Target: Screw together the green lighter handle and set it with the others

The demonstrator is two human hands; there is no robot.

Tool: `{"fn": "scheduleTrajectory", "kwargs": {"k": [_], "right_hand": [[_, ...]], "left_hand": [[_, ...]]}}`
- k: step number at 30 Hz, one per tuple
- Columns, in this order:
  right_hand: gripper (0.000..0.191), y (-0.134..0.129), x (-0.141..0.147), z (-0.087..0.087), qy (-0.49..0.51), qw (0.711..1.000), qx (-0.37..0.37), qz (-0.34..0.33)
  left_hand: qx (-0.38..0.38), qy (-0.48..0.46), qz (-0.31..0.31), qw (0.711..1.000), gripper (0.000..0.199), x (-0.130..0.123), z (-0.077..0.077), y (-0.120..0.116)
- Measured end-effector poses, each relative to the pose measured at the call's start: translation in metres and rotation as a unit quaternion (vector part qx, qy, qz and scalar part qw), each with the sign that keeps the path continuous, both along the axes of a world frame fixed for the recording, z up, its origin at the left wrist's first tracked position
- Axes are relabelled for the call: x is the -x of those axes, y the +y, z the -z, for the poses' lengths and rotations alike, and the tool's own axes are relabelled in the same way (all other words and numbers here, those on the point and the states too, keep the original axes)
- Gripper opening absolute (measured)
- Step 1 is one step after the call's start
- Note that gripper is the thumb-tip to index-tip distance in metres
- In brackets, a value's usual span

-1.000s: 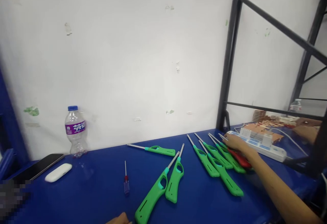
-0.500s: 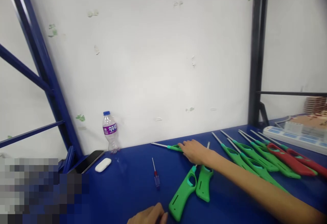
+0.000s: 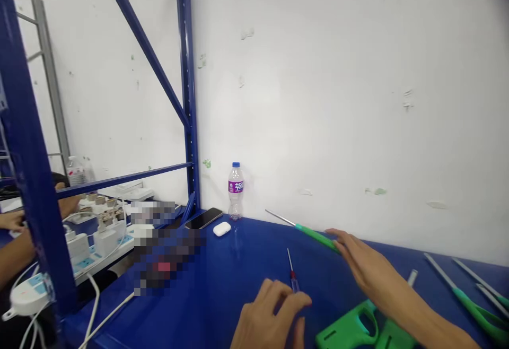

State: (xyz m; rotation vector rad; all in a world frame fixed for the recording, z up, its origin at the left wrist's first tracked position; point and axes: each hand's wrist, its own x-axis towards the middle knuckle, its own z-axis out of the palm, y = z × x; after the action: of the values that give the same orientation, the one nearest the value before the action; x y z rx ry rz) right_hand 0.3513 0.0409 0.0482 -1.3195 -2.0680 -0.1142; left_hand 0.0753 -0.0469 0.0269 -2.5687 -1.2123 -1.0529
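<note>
My right hand (image 3: 363,261) grips a green long-necked gas lighter (image 3: 316,236) by its body. The lighter's metal tip points left and shows against the wall, and its rear end is hidden by my hand. My left hand (image 3: 268,314) is low in the middle, with fingers bent and thumb apart and nothing visible between them. Just beyond its fingertips lies a screwdriver (image 3: 293,280) with a red and clear handle, partly covered by the hand. Below my right forearm rest a green lighter (image 3: 348,328) and another green lighter (image 3: 393,336), partly hidden.
More green lighters (image 3: 473,306) lie at the right. A plastic bottle (image 3: 236,195), a white earbud case (image 3: 221,228) and a phone (image 3: 204,218) stand or lie by the wall. Left are a blue rack post (image 3: 32,142), a power strip (image 3: 32,290) with cables, and another person's arm (image 3: 18,253).
The view has swung left. My right hand has lifted the lighter off the table at its tip end. My left hand has come forward to the screwdriver and its fingers have spread.
</note>
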Motion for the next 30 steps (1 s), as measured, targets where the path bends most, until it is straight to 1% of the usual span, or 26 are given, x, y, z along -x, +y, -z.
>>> {"fn": "scheduleTrajectory", "kwargs": {"k": [1, 2, 3, 4, 6, 8, 10, 11, 13, 15, 16, 17, 19, 20, 21, 22, 24, 26, 28, 30], "right_hand": [[0.04, -0.004, 0.009, 0.004, 0.02, 0.999, -0.029, -0.018], [0.039, -0.009, 0.017, 0.006, 0.023, 0.998, -0.05, -0.039], [0.037, -0.015, 0.026, 0.008, 0.02, 0.996, -0.069, -0.06], [0.036, -0.022, 0.034, 0.009, 0.009, 0.993, -0.084, -0.086], [0.037, -0.036, 0.047, 0.01, -0.028, 0.984, -0.111, -0.134], [0.037, -0.049, 0.055, 0.013, -0.062, 0.974, -0.129, -0.175], [0.034, -0.057, 0.06, 0.017, -0.074, 0.967, -0.13, -0.208], [0.032, -0.06, 0.061, 0.019, -0.07, 0.964, -0.126, -0.222], [0.03, -0.064, 0.064, 0.023, -0.048, 0.964, -0.11, -0.236], [0.03, -0.066, 0.066, 0.024, 0.001, 0.969, -0.085, -0.234], [0.03, -0.067, 0.067, 0.024, 0.042, 0.973, -0.065, -0.219], [0.031, -0.068, 0.068, 0.024, 0.09, 0.976, -0.041, -0.194], [0.033, -0.066, 0.069, 0.023, 0.187, 0.974, 0.007, -0.125], [0.033, -0.064, 0.069, 0.023, 0.219, 0.97, 0.034, -0.095], [0.034, -0.061, 0.068, 0.023, 0.232, 0.968, 0.062, -0.079], [0.036, -0.057, 0.067, 0.023, 0.225, 0.967, 0.09, -0.079], [0.04, -0.049, 0.065, 0.024, 0.188, 0.965, 0.149, -0.102], [0.041, -0.044, 0.062, 0.023, 0.159, 0.961, 0.198, -0.108], [0.038, -0.044, 0.059, 0.02, 0.124, 0.964, 0.217, -0.087], [0.041, -0.045, 0.056, 0.017, 0.059, 0.973, 0.215, -0.056]], "left_hand": [[-0.05, -0.043, 0.013, 0.998, 0.04, 0.005, -0.008, -0.002], [-0.099, -0.067, 0.014, 0.993, 0.042, 0.009, -0.015, -0.004], [-0.142, -0.065, 0.003, 0.988, 0.045, 0.014, -0.022, -0.005], [-0.17, -0.044, -0.011, 0.984, 0.049, 0.018, -0.028, -0.004], [-0.185, 0.026, -0.02, 0.982, 0.053, 0.025, -0.036, -0.002], [-0.176, 0.054, -0.004, 0.983, 0.042, 0.03, -0.038, 0.001], [-0.144, 0.035, 0.003, 0.989, 0.026, 0.032, -0.036, 0.003], [-0.114, 0.024, 0.0, 0.993, 0.021, 0.032, -0.033, 0.004], [-0.023, 0.034, -0.007, 0.999, 0.022, 0.031, -0.029, 0.003], [0.059, 0.078, -0.011, 0.995, 0.022, 0.029, -0.027, 0.003], [0.081, 0.097, -0.017, 0.992, 0.018, 0.028, -0.026, 0.004], [0.091, 0.112, -0.024, 0.989, 0.015, 0.027, -0.025, 0.005], [0.087, 0.113, -0.046, 0.989, 0.016, 0.027, -0.023, 0.009], [0.082, 0.106, -0.056, 0.989, 0.018, 0.028, -0.022, 0.012], [0.078, 0.098, -0.067, 0.99, 0.019, 0.03, -0.022, 0.014], [0.075, 0.089, -0.076, 0.99, 0.02, 0.033, -0.021, 0.017], [0.073, 0.069, -0.088, 0.991, 0.022, 0.038, -0.021, 0.022], [0.076, 0.051, -0.089, 0.992, 0.022, 0.042, -0.02, 0.025], [0.082, 0.037, -0.086, 0.992, 0.02, 0.042, -0.019, 0.027], [0.09, 0.023, -0.079, 0.993, 0.019, 0.041, -0.016, 0.027]]}}
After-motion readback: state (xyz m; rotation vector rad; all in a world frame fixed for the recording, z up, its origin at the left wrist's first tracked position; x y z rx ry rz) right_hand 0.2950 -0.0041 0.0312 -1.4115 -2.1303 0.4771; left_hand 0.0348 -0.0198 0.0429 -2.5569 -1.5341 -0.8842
